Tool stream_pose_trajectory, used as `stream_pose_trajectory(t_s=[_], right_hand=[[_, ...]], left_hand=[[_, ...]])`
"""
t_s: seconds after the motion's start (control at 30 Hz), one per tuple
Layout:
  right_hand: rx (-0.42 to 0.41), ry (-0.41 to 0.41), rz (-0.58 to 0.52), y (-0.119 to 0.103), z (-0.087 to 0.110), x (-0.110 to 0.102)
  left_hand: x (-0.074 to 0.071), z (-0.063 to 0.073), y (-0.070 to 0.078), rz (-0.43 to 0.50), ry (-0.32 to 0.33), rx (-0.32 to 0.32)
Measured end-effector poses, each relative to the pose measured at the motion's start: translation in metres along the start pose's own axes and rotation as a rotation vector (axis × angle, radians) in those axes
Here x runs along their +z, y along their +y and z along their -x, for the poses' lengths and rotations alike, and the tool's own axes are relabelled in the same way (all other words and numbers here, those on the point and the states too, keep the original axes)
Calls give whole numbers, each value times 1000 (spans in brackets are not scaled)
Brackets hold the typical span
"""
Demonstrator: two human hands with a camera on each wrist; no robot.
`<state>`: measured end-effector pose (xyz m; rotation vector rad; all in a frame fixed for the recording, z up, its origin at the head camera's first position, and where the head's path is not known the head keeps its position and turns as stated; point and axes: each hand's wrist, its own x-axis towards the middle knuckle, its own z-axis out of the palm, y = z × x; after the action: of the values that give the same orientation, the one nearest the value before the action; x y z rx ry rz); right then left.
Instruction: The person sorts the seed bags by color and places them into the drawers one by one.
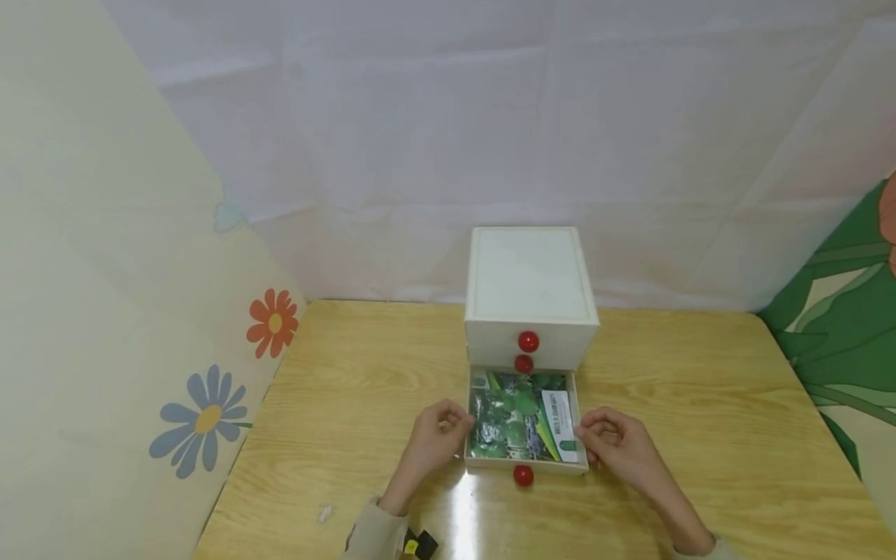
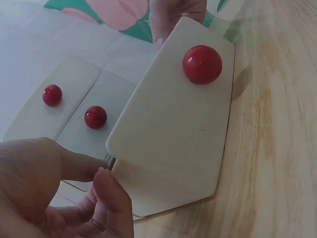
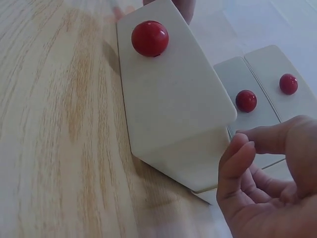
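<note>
A glossy green printed packet [image 1: 514, 416] with a white label lies in the pulled-out bottom drawer [image 1: 490, 467] of a small white chest. My left hand [image 1: 435, 437] pinches at the packet's left edge, thumb against forefinger, right at the drawer's side wall. On the opposite side my right hand [image 1: 623, 447] pinches at the packet's right edge in the same way. In both wrist views the fingertips meet just at the rim of the drawer, and the drawer front hides most of the packet. A red round knob [image 2: 202, 64] sits on that drawer front.
The white chest [image 1: 532, 276] stands against the curtain at the back, its upper two drawers closed, each with a red knob [image 1: 528, 341]. A black and yellow object [image 1: 420, 544] lies by the left sleeve. A small pale scrap [image 1: 325, 512] is on the wooden table [image 1: 350, 389].
</note>
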<state>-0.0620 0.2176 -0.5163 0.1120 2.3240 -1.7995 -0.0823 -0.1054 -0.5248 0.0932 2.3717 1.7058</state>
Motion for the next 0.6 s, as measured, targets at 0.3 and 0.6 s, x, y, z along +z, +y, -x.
stream_pose_trajectory(t_s=[0.3, 0.6], right_hand=[[-134, 121, 109, -4, 17, 8], [13, 48, -66, -13, 45, 28]], left_hand=[[-5, -4, 5, 20, -22, 24], [-18, -20, 24, 50, 162, 242]])
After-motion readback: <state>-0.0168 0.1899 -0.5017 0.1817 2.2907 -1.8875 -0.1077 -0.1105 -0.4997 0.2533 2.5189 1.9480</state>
